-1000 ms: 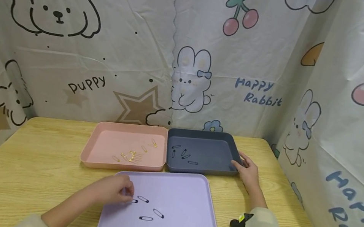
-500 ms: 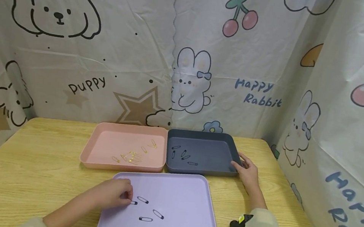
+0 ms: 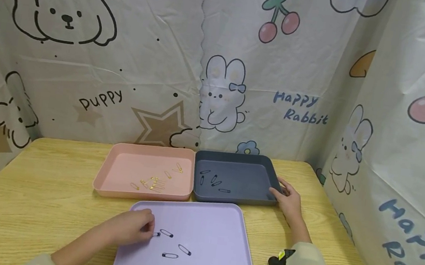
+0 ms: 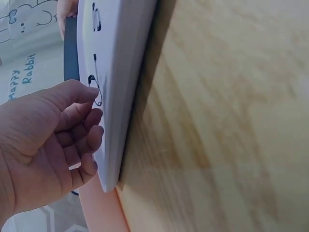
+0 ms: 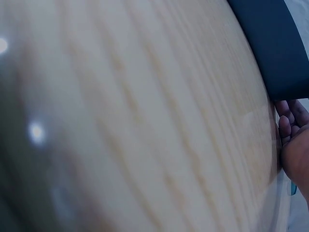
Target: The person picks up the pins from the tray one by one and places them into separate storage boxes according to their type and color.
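Observation:
My left hand (image 3: 129,227) reaches over the left side of the lilac tray (image 3: 221,245), thumb and index finger pinching a black safety pin (image 4: 91,78). In the head view, one end of that pin pokes out past the fingertips while the rest is hidden. Close by on the tray lie three more black safety pins: one just beyond (image 3: 167,233), one to the right (image 3: 184,249) and one nearer the front (image 3: 170,256). My right hand (image 3: 289,201) holds the right front corner of the dark blue-grey tray (image 3: 254,180), thumb over its rim and fingers outside.
Several black safety pins (image 3: 216,183) lie in the dark tray's left half. Left of it, touching, stands a pink tray (image 3: 123,163) with several gold safety pins (image 3: 155,183). All stand on a wooden table (image 3: 48,182), with a printed cloth (image 3: 156,67) behind and at the sides.
The left hand has shifted slightly at the same pin, its fingers drawing closer together. The right hand and the trays have stayed in place.

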Tool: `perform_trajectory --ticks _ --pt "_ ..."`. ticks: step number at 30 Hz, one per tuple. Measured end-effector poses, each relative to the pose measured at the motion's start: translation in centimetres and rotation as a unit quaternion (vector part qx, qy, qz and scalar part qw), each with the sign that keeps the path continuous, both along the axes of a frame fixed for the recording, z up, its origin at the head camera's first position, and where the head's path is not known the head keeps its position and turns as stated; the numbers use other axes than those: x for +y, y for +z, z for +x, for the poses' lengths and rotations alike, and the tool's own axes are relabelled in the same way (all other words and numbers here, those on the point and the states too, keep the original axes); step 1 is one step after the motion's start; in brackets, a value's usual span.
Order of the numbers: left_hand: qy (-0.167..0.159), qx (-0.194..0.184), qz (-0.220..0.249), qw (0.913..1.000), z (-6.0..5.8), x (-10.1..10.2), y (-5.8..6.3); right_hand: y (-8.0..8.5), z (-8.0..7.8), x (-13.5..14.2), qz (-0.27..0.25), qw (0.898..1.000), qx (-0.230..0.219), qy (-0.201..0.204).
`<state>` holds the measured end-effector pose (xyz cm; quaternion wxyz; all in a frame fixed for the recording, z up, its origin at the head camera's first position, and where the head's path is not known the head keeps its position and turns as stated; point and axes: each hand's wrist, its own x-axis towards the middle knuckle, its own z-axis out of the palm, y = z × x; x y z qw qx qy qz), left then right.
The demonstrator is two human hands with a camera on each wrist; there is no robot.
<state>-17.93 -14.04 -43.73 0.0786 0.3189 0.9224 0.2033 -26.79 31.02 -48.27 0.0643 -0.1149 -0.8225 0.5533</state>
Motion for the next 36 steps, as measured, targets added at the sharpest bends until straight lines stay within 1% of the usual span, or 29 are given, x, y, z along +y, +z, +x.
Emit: perform_trajectory --ticks 5,8,12,17,21,23,26,28,31,33,36 --pt "0.023 -0.010 0.013 0.9996 -0.6 0.0 0.8 0.0 0.0 0.0 0.001 1.000 -0.003 -0.003" --pt "0.023 -0.008 0.018 0.9995 -1.2 0.3 1.4 0.0 -0.1 0.0 0.003 1.000 -0.003 -0.004" --pt "0.019 0.001 0.025 0.9995 -2.3 1.0 2.2 -0.1 -0.1 0.1 0.003 1.000 -0.001 -0.005" --pt "0.029 0.003 0.024 0.9993 -3.9 2.1 3.1 -0.1 -0.1 0.1 -0.001 1.000 0.001 -0.004" --pt "0.035 0.003 0.031 0.9989 -5.1 3.1 3.9 0.0 0.0 0.0 -0.005 1.000 0.002 -0.001" --pt "0.041 -0.001 0.039 0.9984 -5.6 3.8 4.4 0.0 0.0 0.0 -0.007 1.000 0.003 0.000" --pt "0.042 0.003 0.046 0.9981 -6.5 5.0 5.2 0.0 0.0 0.0 -0.007 1.000 0.005 -0.002" --pt "0.044 -0.005 0.051 0.9977 -7.1 5.7 5.7 -0.1 -0.1 0.1 -0.006 1.000 0.005 -0.002" --pt "0.036 -0.005 0.053 0.9979 -8.1 6.8 6.3 -0.2 -0.2 0.1 -0.006 1.000 0.004 -0.004" --pt "0.035 -0.016 0.058 0.9976 -8.7 7.4 6.7 -0.3 -0.2 0.1 -0.007 1.000 0.003 -0.004" --pt "0.021 -0.017 0.067 0.9974 -9.7 8.4 7.2 -0.3 -0.2 0.1 -0.007 1.000 0.005 -0.002"
